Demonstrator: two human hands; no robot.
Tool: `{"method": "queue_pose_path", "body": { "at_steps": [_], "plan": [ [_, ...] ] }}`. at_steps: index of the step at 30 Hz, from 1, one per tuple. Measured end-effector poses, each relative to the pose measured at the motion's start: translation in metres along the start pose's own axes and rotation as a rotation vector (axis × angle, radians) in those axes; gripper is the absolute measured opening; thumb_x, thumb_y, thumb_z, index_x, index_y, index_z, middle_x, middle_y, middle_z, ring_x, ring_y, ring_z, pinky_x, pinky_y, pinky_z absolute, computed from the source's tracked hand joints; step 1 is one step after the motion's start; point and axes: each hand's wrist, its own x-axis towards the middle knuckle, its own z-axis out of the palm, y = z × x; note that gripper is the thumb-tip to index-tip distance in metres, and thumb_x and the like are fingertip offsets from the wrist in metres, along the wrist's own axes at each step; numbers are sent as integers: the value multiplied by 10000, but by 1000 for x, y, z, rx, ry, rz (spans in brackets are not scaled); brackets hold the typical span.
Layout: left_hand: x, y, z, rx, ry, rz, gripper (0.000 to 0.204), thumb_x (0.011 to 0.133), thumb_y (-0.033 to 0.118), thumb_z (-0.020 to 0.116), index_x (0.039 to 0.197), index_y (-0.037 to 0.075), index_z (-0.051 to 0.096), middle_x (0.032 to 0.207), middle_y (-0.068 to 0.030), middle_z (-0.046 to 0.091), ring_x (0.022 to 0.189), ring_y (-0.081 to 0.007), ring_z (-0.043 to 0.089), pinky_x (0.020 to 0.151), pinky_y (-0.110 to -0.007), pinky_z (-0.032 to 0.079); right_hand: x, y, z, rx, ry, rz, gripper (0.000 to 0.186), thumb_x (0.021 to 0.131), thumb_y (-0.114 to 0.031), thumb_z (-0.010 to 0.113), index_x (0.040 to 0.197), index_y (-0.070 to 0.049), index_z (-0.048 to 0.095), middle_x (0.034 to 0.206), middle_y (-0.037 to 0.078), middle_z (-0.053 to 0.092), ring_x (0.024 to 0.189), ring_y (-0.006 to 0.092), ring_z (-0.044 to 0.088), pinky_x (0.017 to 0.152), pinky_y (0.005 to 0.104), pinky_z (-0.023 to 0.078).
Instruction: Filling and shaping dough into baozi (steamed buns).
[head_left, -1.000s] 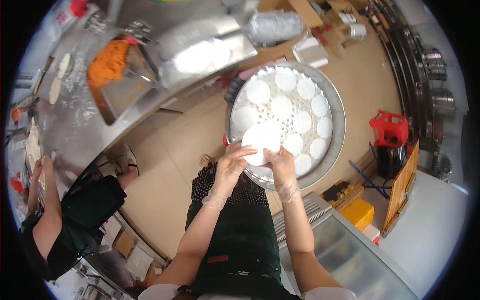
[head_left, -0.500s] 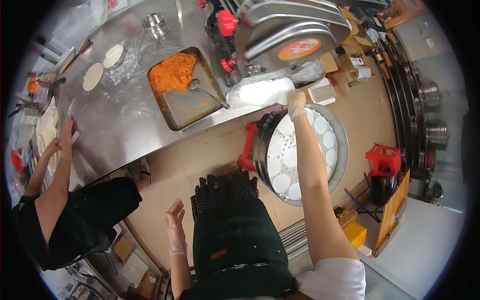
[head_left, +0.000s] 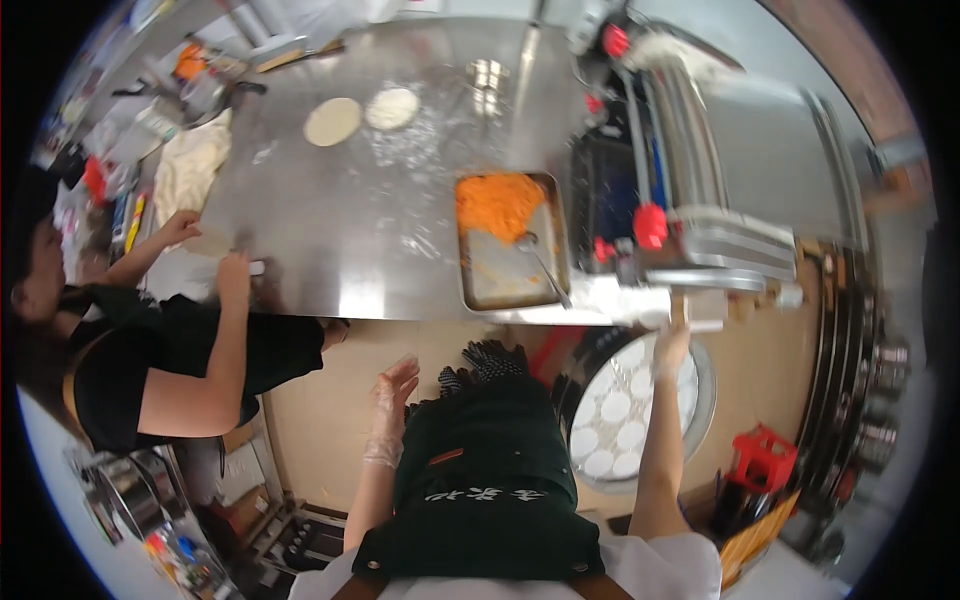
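Note:
My left hand (head_left: 388, 402), in a clear plastic glove, is held beside my dark apron, its fingers stretched out with nothing in them. On the right, my gloved right hand (head_left: 670, 352) reaches over a round metal steamer tray (head_left: 710, 400) to the worktable's front edge. Its fingertips are beside a white flat stack (head_left: 635, 303) there, but blur hides how they are closed. Several white paper rounds (head_left: 616, 405) lie spread inside the tray; my right forearm covers part of it.
A rectangular metal pan (head_left: 500, 303) holds an orange shredded filling and a spoon (head_left: 545, 265). Dough rounds (head_left: 332, 121) lie farther back on the steel table. A red-knobbed machine (head_left: 690, 150) stands right. On the left, a co-worker (head_left: 190, 390) works near dough. A red stool (head_left: 762, 458) stands at right.
The view has turned to the right, so the table and pan sit more squarely ahead. My right hand stays by the white stack. My left hand remains raised with its fingers extended.

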Motion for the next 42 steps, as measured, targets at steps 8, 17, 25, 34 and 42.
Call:
{"method": "queue_pose_path", "body": {
  "at_steps": [8, 17, 25, 34, 42],
  "plan": [
    [54, 43, 47, -150, 119, -55, 690, 944, 583, 466, 1285, -13, 532, 1306, -146, 571, 1214, -260, 538, 1044, -419, 410, -122, -173, -28, 400, -659, -386, 193, 928, -101, 589, 1087, 0, 628, 869, 98, 674, 808, 151, 653, 720, 285, 516],
    [107, 111, 40, -179, 156, -95, 427, 984, 309, 553, 1261, -15, 583, 1253, -110, 621, 1157, -198, 584, 1002, -327, 442, -84, -508, 80, 665, -654, -839, 260, 862, -146, 679, 1090, -38, 617, 938, 140, 671, 839, 306, 653, 753, 374, 508],
    [141, 161, 1, -199, 228, -94, 340, 966, 158, 578, 1245, -36, 587, 1247, -121, 620, 1151, -193, 588, 1002, -307, 444, -62, -711, 236, 284, -571, -824, 319, 783, -210, 730, 1065, -78, 663, 1042, 142, 681, 1026, 328, 639, 869, 403, 505],
    [186, 184, -30, -217, 297, -209, 311, 960, 107, 564, 1248, -3, 607, 1218, -99, 639, 1125, -177, 600, 993, -293, 448, -44, -753, 294, -106, -721, -659, 328, 739, -216, 697, 1056, -133, 689, 1056, 124, 694, 1020, 310, 653, 868, 392, 513],
    [267, 214, -21, -216, 184, -124, 356, 983, 199, 538, 1244, -37, 595, 1212, -91, 633, 1131, -164, 580, 1022, -306, 428, -59, -736, 285, 273, -742, -575, 270, 782, -219, 668, 1030, -116, 702, 1044, 113, 702, 983, 305, 656, 843, 382, 510]
  ]
}}
